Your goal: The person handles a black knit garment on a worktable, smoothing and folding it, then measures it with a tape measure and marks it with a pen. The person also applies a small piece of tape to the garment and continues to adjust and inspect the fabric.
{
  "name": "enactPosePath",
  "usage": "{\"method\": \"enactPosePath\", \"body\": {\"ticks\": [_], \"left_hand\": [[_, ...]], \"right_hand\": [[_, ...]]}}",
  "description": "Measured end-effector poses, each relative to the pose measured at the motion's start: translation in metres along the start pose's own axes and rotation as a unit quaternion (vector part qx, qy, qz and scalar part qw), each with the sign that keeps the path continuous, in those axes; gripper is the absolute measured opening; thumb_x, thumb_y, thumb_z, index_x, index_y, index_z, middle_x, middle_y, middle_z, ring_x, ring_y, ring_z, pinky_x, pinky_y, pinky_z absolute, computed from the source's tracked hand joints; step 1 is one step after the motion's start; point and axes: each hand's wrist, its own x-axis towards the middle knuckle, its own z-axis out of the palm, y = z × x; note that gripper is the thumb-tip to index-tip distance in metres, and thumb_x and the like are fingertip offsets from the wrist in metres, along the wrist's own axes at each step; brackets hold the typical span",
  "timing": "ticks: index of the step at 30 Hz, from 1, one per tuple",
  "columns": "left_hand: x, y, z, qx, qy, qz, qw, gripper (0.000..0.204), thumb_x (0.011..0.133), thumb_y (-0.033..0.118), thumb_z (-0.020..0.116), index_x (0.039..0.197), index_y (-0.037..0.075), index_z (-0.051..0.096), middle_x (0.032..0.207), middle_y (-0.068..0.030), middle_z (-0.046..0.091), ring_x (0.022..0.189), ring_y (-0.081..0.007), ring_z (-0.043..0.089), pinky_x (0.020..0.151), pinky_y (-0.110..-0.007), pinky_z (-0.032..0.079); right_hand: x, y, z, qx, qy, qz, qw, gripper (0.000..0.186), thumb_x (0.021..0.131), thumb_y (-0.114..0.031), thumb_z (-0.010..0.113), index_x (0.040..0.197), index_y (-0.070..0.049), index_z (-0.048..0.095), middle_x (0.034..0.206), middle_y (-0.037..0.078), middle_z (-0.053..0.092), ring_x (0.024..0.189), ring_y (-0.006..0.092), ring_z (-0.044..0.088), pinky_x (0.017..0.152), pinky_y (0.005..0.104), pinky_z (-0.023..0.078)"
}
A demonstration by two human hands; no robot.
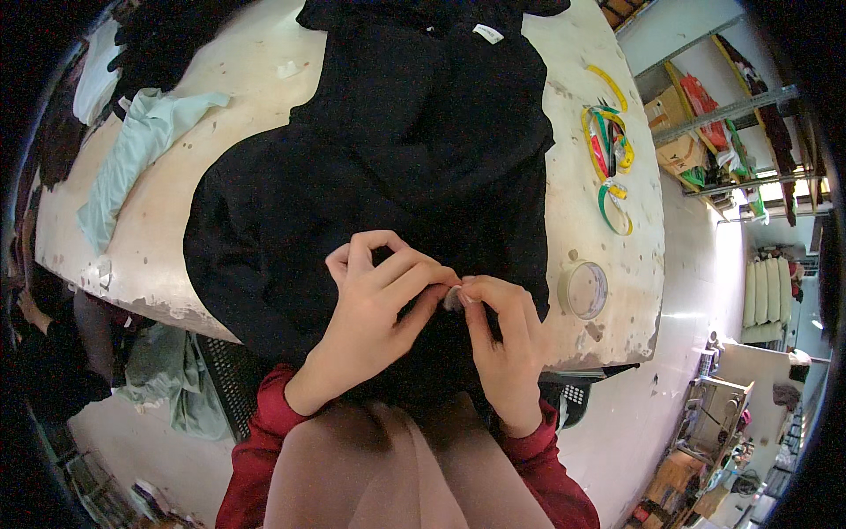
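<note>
A large black garment (388,176) lies spread over the pale worktable (256,97) and hangs over its near edge. Above its lower part, my left hand (370,304) and my right hand (507,339) meet, thumbs and forefingers pinched together. Between the fingertips is a small whitish, see-through scrap (453,299); it is too small and partly covered to tell its kind. The other fingers of my left hand are bent loosely over the cloth. Near the garment's far end a white label (487,33) shows.
A light-green cloth (145,150) lies on the left. On the right are a yellow and green tape measure (608,145) and a roll of tape (585,290). A black perforated crate (231,388) stands below the near edge; another person (57,353) is at far left.
</note>
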Motion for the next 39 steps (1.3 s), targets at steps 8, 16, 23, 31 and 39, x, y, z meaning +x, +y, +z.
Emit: {"method": "enactPosePath", "body": {"ticks": [8,16,23,31,39], "left_hand": [[-0.004,0.000,0.007,-0.050,0.004,-0.022,0.998,0.016,0.077,0.017,0.077,0.091,0.019,0.069,0.090,0.0092,0.064,0.102,-0.0190,0.049,0.090,-0.041,0.027],[-0.013,0.002,0.011,-0.001,0.017,-0.013,1.000,0.018,0.072,0.023,0.080,0.085,0.020,0.068,0.085,0.0115,0.065,0.103,-0.0175,0.050,0.090,-0.040,0.025],[-0.009,0.003,0.007,0.026,0.045,0.035,0.998,0.014,0.074,0.023,0.077,0.083,0.019,0.068,0.087,0.0110,0.067,0.103,-0.0170,0.052,0.090,-0.040,0.025],[-0.003,0.003,-0.003,0.039,0.047,0.074,0.995,0.013,0.077,0.024,0.075,0.087,0.019,0.069,0.091,0.0099,0.068,0.105,-0.0181,0.051,0.090,-0.041,0.024],[0.003,0.010,-0.001,0.007,0.013,0.005,1.000,0.019,0.070,0.026,0.081,0.087,0.020,0.073,0.084,0.0104,0.066,0.101,-0.0192,0.051,0.093,-0.041,0.027]], "right_hand": [[-0.003,-0.003,-0.004,0.033,0.022,0.052,0.998,0.021,0.086,0.002,0.068,0.106,-0.002,0.063,0.098,0.012,0.067,0.086,0.0241,0.066,0.075,0.0324,0.052],[-0.001,-0.009,-0.010,0.119,-0.032,0.258,0.958,0.018,0.094,-0.007,0.062,0.112,-0.001,0.061,0.106,0.014,0.066,0.087,0.0264,0.069,0.077,0.0352,0.053],[-0.007,0.000,-0.011,-0.007,-0.079,0.070,0.994,0.028,0.086,-0.012,0.070,0.113,-0.009,0.064,0.120,0.012,0.058,0.106,0.0296,0.058,0.086,0.0374,0.050],[-0.005,-0.001,-0.016,-0.157,-0.027,-0.001,0.987,0.026,0.081,-0.016,0.075,0.106,-0.014,0.069,0.116,0.006,0.058,0.102,0.0265,0.054,0.086,0.0391,0.040],[-0.003,0.006,-0.017,-0.045,-0.023,0.013,0.999,0.015,0.081,-0.011,0.073,0.095,-0.010,0.067,0.099,0.003,0.063,0.098,0.0239,0.056,0.087,0.0385,0.039]]}}
